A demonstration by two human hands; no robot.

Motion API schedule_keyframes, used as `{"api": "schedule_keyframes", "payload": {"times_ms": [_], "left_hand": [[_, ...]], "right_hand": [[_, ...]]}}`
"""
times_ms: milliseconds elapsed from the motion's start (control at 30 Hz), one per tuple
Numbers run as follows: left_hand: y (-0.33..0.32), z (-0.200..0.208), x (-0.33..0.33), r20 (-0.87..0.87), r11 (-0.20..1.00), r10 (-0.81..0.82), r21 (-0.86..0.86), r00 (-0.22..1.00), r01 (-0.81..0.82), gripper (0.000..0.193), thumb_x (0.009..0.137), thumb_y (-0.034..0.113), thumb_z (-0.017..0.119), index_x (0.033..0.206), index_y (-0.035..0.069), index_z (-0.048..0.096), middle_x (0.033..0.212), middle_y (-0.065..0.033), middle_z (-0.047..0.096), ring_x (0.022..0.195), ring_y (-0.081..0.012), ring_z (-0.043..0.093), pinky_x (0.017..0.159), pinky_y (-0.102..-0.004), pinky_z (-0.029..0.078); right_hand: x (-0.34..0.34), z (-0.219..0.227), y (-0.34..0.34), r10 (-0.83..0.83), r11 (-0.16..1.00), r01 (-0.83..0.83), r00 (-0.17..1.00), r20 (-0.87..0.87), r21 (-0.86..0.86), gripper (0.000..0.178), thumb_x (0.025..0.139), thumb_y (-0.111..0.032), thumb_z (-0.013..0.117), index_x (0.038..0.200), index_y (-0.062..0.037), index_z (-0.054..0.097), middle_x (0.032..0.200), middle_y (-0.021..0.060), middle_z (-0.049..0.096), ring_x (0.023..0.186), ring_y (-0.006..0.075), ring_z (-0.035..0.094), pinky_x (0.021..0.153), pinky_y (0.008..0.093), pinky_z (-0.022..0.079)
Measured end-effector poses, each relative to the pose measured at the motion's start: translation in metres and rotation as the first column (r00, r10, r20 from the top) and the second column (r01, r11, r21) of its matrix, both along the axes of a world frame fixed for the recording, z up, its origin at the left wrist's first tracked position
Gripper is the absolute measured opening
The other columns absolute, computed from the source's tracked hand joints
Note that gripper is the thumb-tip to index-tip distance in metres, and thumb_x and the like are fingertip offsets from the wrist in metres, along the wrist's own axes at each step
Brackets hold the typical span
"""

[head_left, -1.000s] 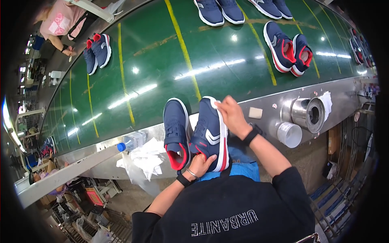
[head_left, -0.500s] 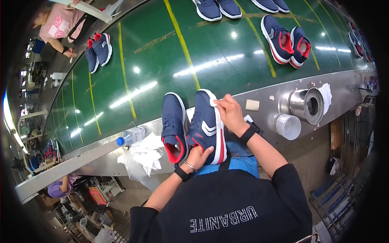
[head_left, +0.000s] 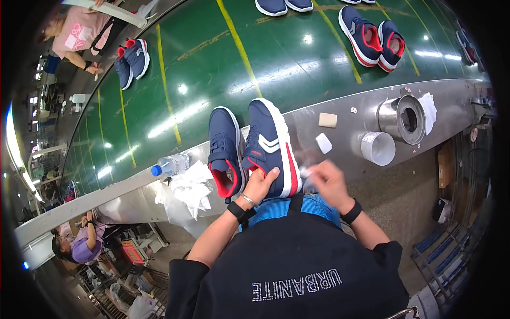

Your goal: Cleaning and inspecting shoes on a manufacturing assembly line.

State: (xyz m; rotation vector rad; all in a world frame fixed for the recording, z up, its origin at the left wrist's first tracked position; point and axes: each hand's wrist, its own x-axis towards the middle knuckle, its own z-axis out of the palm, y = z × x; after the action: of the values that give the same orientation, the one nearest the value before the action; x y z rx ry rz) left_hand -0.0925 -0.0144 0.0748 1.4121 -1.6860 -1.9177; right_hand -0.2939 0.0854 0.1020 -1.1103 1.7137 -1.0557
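Note:
My left hand point(head_left: 258, 187) is closed on the heel end of a navy sneaker point(head_left: 272, 143) with a white sole, red lining and red heel stripe, its thumb on the outer side and its fingers in the opening. The matching sneaker point(head_left: 224, 146) sits against it on the left, toe pointing to the green belt. My right hand point(head_left: 328, 182), slightly blurred, is beside the sneaker's heel sole. Its fingertips pinch a small white piece point(head_left: 306, 173), too smeared to name.
On the metal ledge point(head_left: 297, 122) lie a beige block point(head_left: 327, 120), a white rounded block point(head_left: 323, 143), a plastic cup point(head_left: 377, 148) and a steel pot point(head_left: 402, 120). Left are a bottle point(head_left: 171, 165) and white cloths point(head_left: 192, 187). Several sneakers stand on the belt point(head_left: 202, 69); a co-worker point(head_left: 79, 32) is across it.
My right hand has moved from the sneaker's toe down to its heel side. The white rounded block now shows fully on the ledge. My left hand keeps its hold.

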Motion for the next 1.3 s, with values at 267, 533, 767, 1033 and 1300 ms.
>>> {"api": "schedule_keyframes", "payload": {"times_ms": [267, 533, 767, 1033, 1300], "left_hand": [[0.011, 0.006, -0.017, 0.145, 0.975, -0.115, -0.175, 0.983, 0.140, 0.032, 0.084, 0.022, 0.052, 0.094, -0.008, 0.054, 0.084, -0.0165, 0.061, 0.079, -0.0241, 0.059, 0.073, -0.0324, 0.045], [0.028, 0.060, 0.024, 0.098, 0.713, 0.275, -0.688, 0.957, -0.134, 0.028, 0.075, 0.001, 0.059, 0.100, 0.000, 0.047, 0.088, -0.0085, 0.051, 0.079, -0.0172, 0.054, 0.073, -0.0286, 0.045], [-0.041, -0.024, 0.118, 0.323, 0.888, 0.398, -0.371, 0.858, -0.273, 0.040, 0.073, 0.002, 0.057, 0.110, -0.006, 0.047, 0.101, -0.0172, 0.056, 0.092, -0.0259, 0.055, 0.080, -0.0331, 0.045], [-0.036, -0.027, 0.132, 0.059, 0.824, 0.438, 0.372, 0.897, -0.427, 0.033, 0.075, -0.001, 0.042, 0.106, -0.003, 0.054, 0.101, -0.0142, 0.060, 0.090, -0.0242, 0.060, 0.080, -0.0327, 0.048], [-0.019, -0.139, 0.182, 0.028, 0.955, -0.243, -0.170, 0.970, 0.245, 0.034, 0.092, 0.017, 0.042, 0.119, -0.003, 0.048, 0.120, -0.0085, 0.053, 0.103, -0.0171, 0.052, 0.091, -0.0274, 0.040]], "right_hand": [[-0.061, -0.064, -0.006, -0.122, 0.993, 0.087, 0.702, -0.702, -0.085, 0.019, 0.074, -0.002, 0.058, 0.093, -0.0041, 0.059, 0.095, 0.0116, 0.051, 0.087, 0.0281, 0.050, 0.077, 0.0358, 0.041], [-0.013, -0.026, 0.006, -0.144, 0.989, 0.135, 0.963, -0.226, -0.055, 0.050, 0.069, -0.009, 0.068, 0.115, -0.0049, 0.050, 0.114, 0.0144, 0.047, 0.108, 0.0284, 0.046, 0.087, 0.0369, 0.039], [0.055, -0.068, -0.028, -0.148, 0.978, 0.174, 0.967, -0.206, 0.113, 0.080, 0.069, -0.008, 0.066, 0.135, -0.0019, 0.022, 0.121, 0.0213, 0.036, 0.112, 0.0311, 0.043, 0.090, 0.0381, 0.039], [0.035, -0.055, -0.018, -0.299, 0.954, 0.234, 0.784, 0.545, 0.188, 0.045, 0.075, 0.009, 0.046, 0.119, -0.0002, 0.045, 0.105, 0.0078, 0.057, 0.095, 0.0157, 0.055, 0.084, 0.0271, 0.044], [0.053, -0.034, -0.025, -0.023, 0.997, -0.003, 0.932, 0.362, 0.071, 0.055, 0.079, -0.004, 0.057, 0.130, -0.0046, 0.037, 0.111, 0.0097, 0.054, 0.099, 0.0191, 0.055, 0.086, 0.0280, 0.043]]}}
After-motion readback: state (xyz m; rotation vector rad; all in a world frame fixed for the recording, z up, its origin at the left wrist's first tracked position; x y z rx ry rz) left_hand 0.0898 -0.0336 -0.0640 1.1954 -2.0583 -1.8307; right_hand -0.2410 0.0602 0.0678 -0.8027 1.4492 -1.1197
